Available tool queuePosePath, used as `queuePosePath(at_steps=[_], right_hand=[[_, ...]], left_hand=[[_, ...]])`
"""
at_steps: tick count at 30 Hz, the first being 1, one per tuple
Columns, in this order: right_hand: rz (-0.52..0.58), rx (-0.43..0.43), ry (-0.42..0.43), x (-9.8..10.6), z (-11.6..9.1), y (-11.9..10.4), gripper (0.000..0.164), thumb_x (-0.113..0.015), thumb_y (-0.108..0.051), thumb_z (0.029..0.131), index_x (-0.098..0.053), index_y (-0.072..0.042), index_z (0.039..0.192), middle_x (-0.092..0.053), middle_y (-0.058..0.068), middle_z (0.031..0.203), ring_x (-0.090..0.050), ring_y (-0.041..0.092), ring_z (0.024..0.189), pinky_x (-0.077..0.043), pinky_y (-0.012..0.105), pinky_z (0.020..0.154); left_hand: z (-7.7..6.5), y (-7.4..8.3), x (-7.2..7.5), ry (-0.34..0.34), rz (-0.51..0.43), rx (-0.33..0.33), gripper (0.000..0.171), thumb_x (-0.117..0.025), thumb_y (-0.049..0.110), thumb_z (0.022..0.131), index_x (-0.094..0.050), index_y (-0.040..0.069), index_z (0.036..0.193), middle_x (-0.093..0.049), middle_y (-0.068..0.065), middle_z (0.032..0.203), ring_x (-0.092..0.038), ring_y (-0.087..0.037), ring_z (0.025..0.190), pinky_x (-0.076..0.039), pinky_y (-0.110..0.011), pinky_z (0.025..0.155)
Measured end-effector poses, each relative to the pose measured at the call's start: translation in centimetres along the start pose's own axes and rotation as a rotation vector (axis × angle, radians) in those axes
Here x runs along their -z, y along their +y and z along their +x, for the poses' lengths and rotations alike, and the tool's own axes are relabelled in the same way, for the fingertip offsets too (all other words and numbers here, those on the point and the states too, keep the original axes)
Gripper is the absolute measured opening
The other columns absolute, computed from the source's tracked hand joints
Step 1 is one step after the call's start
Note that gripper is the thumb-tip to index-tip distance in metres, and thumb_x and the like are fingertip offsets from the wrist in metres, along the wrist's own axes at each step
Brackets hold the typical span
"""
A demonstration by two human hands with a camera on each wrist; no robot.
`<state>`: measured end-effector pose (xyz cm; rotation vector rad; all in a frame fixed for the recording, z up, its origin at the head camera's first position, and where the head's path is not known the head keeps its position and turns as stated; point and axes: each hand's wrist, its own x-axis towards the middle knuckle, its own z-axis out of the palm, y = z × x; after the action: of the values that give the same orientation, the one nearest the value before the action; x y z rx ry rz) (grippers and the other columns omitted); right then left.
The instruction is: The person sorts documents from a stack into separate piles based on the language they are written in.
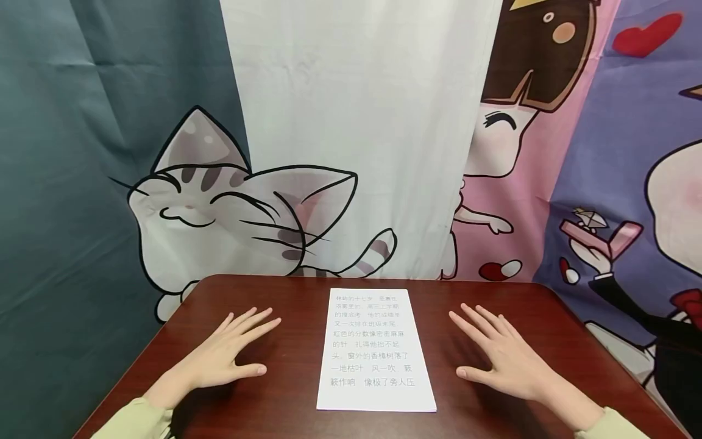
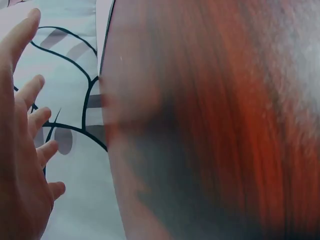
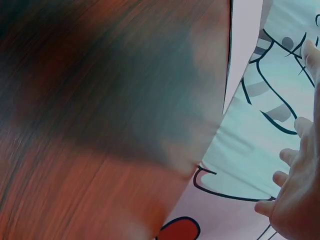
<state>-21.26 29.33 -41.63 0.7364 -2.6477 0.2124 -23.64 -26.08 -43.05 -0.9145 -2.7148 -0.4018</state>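
A stack of white paper (image 1: 375, 399) printed with lines of Chinese characters lies on the dark reddish-brown table (image 1: 296, 390), between the two hands. To its left, my left hand (image 1: 222, 356) is held over the table with fingers spread and thumb pointing toward the paper. On the other side, my right hand (image 1: 504, 356) is held the same way, palm down. Neither hand touches the paper. The wrist views show the left fingers (image 2: 33, 91) and right fingers (image 3: 289, 156) apart, holding nothing. Only a thin edge of the paper (image 3: 243, 55) shows in the right wrist view.
Behind the table hangs a curtain (image 1: 356, 79) with a cartoon cat, figures and a red heart. The table's far edge runs close to it. Light green sleeves (image 1: 134, 421) cover both forearms.
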Motion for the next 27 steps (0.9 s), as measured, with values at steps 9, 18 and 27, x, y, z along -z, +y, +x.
queuePosePath(at_steps=[9,18,27], right_hand=[[0.013,0.016,0.039,-1.2,0.6,-0.9,0.098,-0.077,-0.058,0.075,-0.029,-0.028,0.156,-0.034,0.000,0.161,-0.034,0.033,0.142,-0.021,0.048,0.114],[0.050,0.022,0.035,-2.3,1.1,-2.4,0.096,-0.078,-0.053,0.077,-0.032,-0.024,0.156,-0.040,0.004,0.156,-0.042,0.031,0.135,-0.039,0.058,0.100],[0.139,-0.076,0.045,-3.7,2.0,-3.8,0.084,-0.077,-0.039,0.083,-0.035,-0.024,0.154,-0.043,0.004,0.153,-0.046,0.027,0.129,-0.042,0.058,0.097]], left_hand=[[0.5,1.0,-1.0,0.023,-0.017,0.032,0.077,-0.074,0.051,0.081,-0.044,0.031,0.149,-0.043,0.001,0.155,-0.041,-0.033,0.142,-0.032,-0.064,0.110],[1.7,2.2,-2.0,0.051,-0.031,0.050,0.076,-0.075,0.050,0.081,-0.047,0.024,0.147,-0.050,-0.004,0.149,-0.042,-0.035,0.141,-0.039,-0.061,0.107],[2.9,3.5,-2.7,0.084,-0.045,0.097,0.072,-0.075,0.044,0.083,-0.049,0.017,0.146,-0.050,-0.008,0.147,-0.047,-0.031,0.136,-0.044,-0.056,0.104]])
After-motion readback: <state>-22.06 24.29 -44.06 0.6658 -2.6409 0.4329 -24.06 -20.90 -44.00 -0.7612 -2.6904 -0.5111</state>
